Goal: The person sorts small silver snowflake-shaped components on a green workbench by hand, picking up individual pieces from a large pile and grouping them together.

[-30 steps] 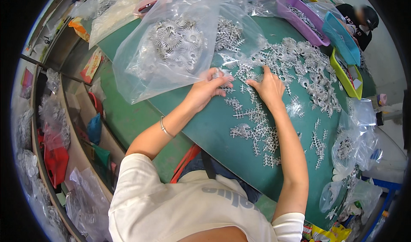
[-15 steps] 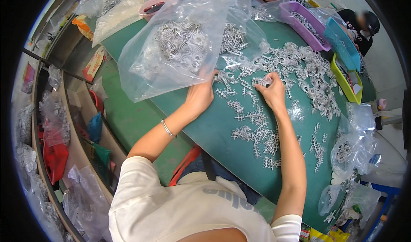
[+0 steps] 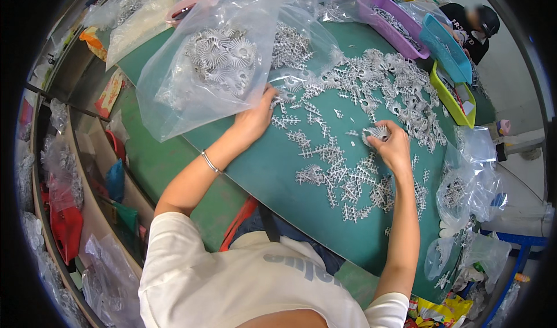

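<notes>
Right hand (image 3: 396, 149) pinches spiky grey plastic wheel (image 3: 377, 133); left hand (image 3: 253, 122) (grip unclear) touches crinkly clear bag (image 3: 197, 61).

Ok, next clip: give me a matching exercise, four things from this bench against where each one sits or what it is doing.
Things:
1. left hand
2. right hand
3. purple tray
4. yellow-green tray

Places or states:
A. far edge of the table, filled with grey parts
B. at the mouth of the clear plastic bag
C. right edge of the table, below the blue tray
D. holding a round grey fan-shaped part

Pairs: 1-B, 2-D, 3-A, 4-C
</notes>
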The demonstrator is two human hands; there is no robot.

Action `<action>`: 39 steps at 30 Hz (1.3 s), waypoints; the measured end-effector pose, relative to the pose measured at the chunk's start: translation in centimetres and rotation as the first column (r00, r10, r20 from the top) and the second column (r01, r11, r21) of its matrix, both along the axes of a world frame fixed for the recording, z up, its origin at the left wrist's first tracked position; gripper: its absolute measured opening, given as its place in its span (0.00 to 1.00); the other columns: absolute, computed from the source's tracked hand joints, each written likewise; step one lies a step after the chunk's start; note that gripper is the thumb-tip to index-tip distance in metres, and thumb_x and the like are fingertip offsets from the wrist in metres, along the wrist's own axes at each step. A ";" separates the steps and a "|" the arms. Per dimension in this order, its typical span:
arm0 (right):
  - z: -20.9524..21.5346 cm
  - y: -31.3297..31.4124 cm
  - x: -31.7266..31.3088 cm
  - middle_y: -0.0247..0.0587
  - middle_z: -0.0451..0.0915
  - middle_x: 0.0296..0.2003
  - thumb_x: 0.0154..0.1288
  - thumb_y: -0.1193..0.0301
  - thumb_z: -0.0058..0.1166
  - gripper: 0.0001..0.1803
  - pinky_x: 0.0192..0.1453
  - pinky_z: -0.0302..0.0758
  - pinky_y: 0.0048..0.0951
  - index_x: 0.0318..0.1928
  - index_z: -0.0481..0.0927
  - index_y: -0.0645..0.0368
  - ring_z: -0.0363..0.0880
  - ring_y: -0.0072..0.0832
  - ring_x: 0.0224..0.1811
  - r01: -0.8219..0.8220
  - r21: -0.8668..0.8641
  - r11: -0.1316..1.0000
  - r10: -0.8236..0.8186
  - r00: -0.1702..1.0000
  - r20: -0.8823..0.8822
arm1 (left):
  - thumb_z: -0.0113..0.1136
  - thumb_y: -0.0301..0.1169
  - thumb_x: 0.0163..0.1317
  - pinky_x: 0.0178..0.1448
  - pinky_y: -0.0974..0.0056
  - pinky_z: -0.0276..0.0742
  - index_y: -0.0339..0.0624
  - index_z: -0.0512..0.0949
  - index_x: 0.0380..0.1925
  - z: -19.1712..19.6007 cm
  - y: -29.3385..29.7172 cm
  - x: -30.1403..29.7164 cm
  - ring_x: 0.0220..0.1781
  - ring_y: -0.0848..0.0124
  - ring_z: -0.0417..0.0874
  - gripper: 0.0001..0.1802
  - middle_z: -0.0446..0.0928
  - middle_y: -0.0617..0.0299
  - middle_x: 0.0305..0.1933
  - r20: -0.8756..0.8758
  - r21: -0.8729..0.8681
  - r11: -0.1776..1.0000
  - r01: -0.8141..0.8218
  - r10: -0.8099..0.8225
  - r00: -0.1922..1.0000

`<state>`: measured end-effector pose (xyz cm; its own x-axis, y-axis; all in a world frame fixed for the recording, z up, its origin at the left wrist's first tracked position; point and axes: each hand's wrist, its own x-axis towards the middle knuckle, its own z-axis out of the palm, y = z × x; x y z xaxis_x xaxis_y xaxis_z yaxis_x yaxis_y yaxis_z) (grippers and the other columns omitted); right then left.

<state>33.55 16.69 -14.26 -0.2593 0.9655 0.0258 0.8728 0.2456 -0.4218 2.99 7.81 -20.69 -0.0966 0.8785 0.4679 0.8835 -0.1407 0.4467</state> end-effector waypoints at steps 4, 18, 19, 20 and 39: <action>-0.1 0.6 2.9 0.38 0.79 0.22 0.45 0.71 0.66 0.19 0.28 0.72 0.30 0.40 0.79 0.59 0.78 0.26 0.25 -0.072 -0.187 0.980 0.030 0.975 -0.218 | 0.58 0.16 0.46 0.46 0.57 0.71 0.37 0.69 0.40 0.5 0.3 -0.4 0.43 0.53 0.74 0.18 0.72 0.52 0.39 0.012 0.017 1.000 0.009 -0.009 1.000; -0.6 -6.3 3.4 0.42 0.78 0.39 0.61 0.70 0.55 0.16 0.28 0.81 0.26 0.49 0.72 0.58 0.81 0.31 0.37 -0.498 -0.659 0.564 -0.710 0.115 -0.695 | 0.46 0.16 0.59 0.37 0.59 0.70 0.39 0.70 0.44 2.3 -2.4 3.8 0.33 0.54 0.75 0.13 0.71 0.47 0.34 0.420 0.043 0.997 -0.060 0.037 0.907; -0.8 -6.5 3.3 0.42 0.78 0.39 0.62 0.69 0.54 0.16 0.28 0.81 0.26 0.49 0.72 0.58 0.81 0.31 0.36 -0.509 -0.661 0.552 -0.724 0.101 -0.682 | 0.44 0.19 0.63 0.36 0.69 0.71 0.36 0.71 0.43 2.2 -2.6 4.0 0.31 0.73 0.74 0.10 0.73 0.61 0.31 0.520 -0.071 0.997 -0.021 0.054 0.853; -0.9 -6.7 3.1 0.41 0.78 0.39 0.62 0.68 0.54 0.16 0.28 0.81 0.26 0.49 0.72 0.58 0.81 0.31 0.36 -0.519 -0.662 0.541 -0.735 0.090 -0.672 | 0.44 0.20 0.64 0.35 0.69 0.72 0.36 0.71 0.43 2.1 -2.4 4.2 0.32 0.73 0.75 0.10 0.74 0.61 0.33 0.700 -0.162 0.985 0.055 0.075 0.710; -0.4 -8.4 0.3 0.32 0.70 0.25 0.67 0.57 0.47 0.18 0.20 0.63 0.22 0.42 0.73 0.61 0.70 0.22 0.23 -0.525 -0.613 0.591 -0.708 0.028 -0.706 | 0.48 0.18 0.62 0.55 0.57 0.77 0.34 0.65 0.52 5.9 -3.8 10.6 0.54 0.57 0.76 0.17 0.72 0.45 0.52 0.970 -0.053 0.767 0.639 0.191 -0.148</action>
